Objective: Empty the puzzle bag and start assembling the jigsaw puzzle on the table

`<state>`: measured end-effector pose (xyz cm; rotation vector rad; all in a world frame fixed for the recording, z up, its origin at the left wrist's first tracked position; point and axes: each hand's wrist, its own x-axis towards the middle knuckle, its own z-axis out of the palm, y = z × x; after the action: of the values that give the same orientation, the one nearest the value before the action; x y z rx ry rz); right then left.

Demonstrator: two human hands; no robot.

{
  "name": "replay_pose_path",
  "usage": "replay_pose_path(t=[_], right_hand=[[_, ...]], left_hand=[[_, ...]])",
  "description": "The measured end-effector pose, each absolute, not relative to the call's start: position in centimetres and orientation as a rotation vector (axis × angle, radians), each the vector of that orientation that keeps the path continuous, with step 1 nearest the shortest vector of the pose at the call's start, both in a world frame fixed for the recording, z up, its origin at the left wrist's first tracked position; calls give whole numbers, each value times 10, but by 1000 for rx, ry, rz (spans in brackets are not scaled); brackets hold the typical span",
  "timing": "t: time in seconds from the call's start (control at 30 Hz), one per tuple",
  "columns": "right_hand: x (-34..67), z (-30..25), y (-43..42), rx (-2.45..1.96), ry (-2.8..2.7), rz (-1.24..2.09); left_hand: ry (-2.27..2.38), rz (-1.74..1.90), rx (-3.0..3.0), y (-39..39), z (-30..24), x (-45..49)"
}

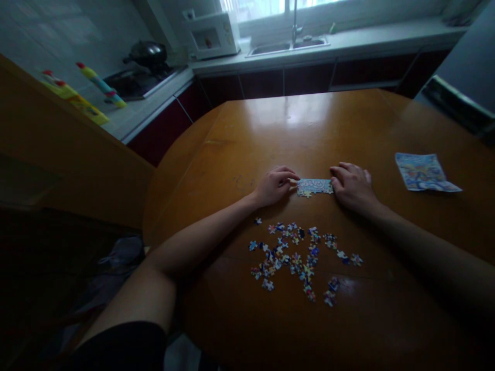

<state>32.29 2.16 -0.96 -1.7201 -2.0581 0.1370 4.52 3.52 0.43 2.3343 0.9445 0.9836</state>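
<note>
A partly joined jigsaw puzzle [315, 186] lies flat on the table, with a straight far edge and an uneven near edge. My left hand [276, 185] has its curled fingertips on the puzzle's left end. At the right end, my right hand [353, 186] presses its thumb and bent fingers against the puzzle's edge. Between them the two hands grip the strip from both sides. Closer to me, loose jigsaw pieces [296, 260] are scattered in a loose heap, many of them blue, white and yellow.
To the right on the wooden table [270, 134] lies a creased picture sheet [423, 172]. Beyond the table run a counter with a sink [288, 48], a microwave [212, 35] and a stove with a dark wok [147, 53]. Yellow bottles [102, 85] stand at the left.
</note>
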Motion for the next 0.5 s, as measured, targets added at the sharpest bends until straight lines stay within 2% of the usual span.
replay_pose_path(t=[0.5], right_hand=[[321, -8, 20, -1705, -2041, 181]], left_hand=[[923, 925, 2402, 31, 6, 45]])
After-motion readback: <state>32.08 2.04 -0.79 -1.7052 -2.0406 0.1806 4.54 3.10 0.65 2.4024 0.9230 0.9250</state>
